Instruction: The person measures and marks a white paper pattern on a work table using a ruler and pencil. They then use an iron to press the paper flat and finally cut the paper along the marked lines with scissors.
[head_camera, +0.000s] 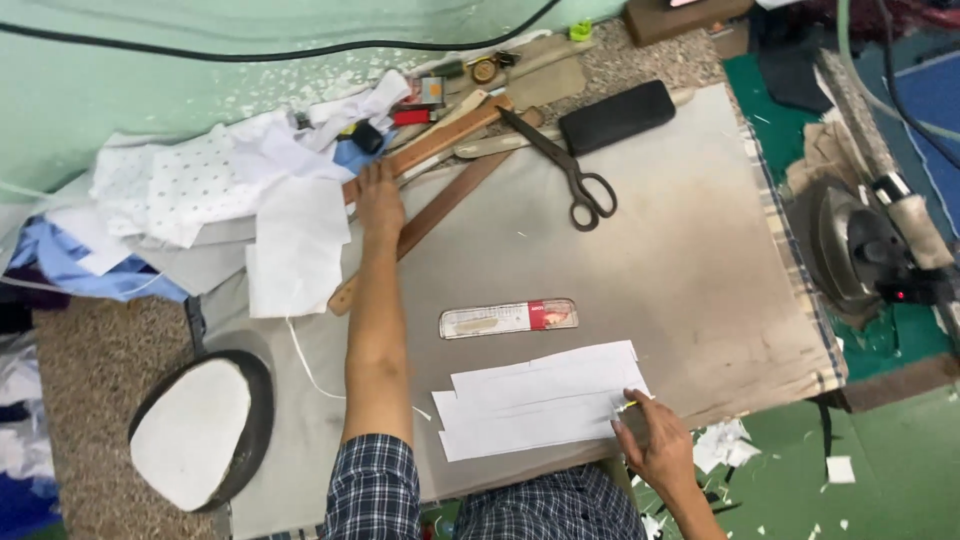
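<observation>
Nearest, at the table's front edge: right hand (660, 445), closed in a pinch on a small yellow marker (627, 406), kind too small to tell, tip at the right end of the strips (540, 395). Strips white, long, stacked in overlapping layers, lying flat just inside the near edge of the table (680, 250).

To the left, off the table: oval pad (195, 430), white face in a dark rim.

Just beyond the strips: clear ruler (508, 318) with a red band, lying parallel to them, apart from both hands.

Middle distance: left arm stretched across the cloth-covered top; left hand (379, 203) open, palm down, fingers on the upper part of a long wooden rule (440, 205) lying aslant. No closed grip visible there.

Judged sound practice for marking here: hold the strips flat and squared, press any straightedge down firmly along its length, keep the marker upright against the edge, and draw lightly to avoid dragging the top layer.

Farther back: scissors (572, 170), blades closed, beside a black block (617, 116); heap of white cloth (230, 180) at far left; iron (860, 245) off the right edge, well apart from the work.
</observation>
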